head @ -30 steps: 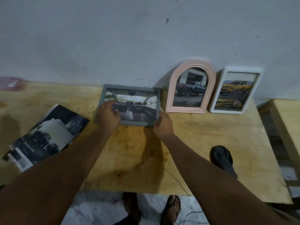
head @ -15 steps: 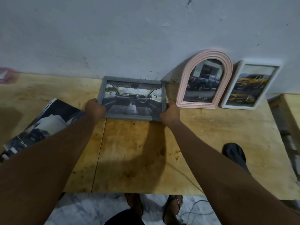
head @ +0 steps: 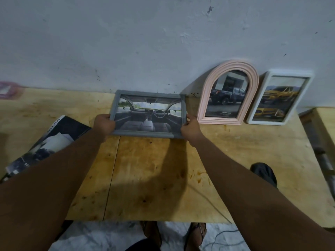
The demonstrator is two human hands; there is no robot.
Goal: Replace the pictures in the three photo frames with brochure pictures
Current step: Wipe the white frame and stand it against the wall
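Note:
A grey rectangular frame (head: 148, 114) with a car-interior picture stands tilted back near the wall at the table's far side. My left hand (head: 103, 124) grips its lower left edge, and my right hand (head: 190, 128) grips its lower right edge. To its right, a pink arched frame (head: 228, 93) with a dark pickup picture leans on the wall. Beside that leans a white frame (head: 279, 98) showing yellow cars. The brochure (head: 49, 142) lies open on the table at the left, partly under my left forearm.
The wooden table (head: 148, 178) butts against a grey wall. A dark object (head: 263, 173) lies at the right near my forearm. A pink item (head: 8, 89) sits at the far left edge. Another wooden surface (head: 326, 124) stands to the right. My feet show on the floor below.
The grey frame has been lifted from lying flatter to standing more upright near the wall. My left hand slid from its face to its left edge.

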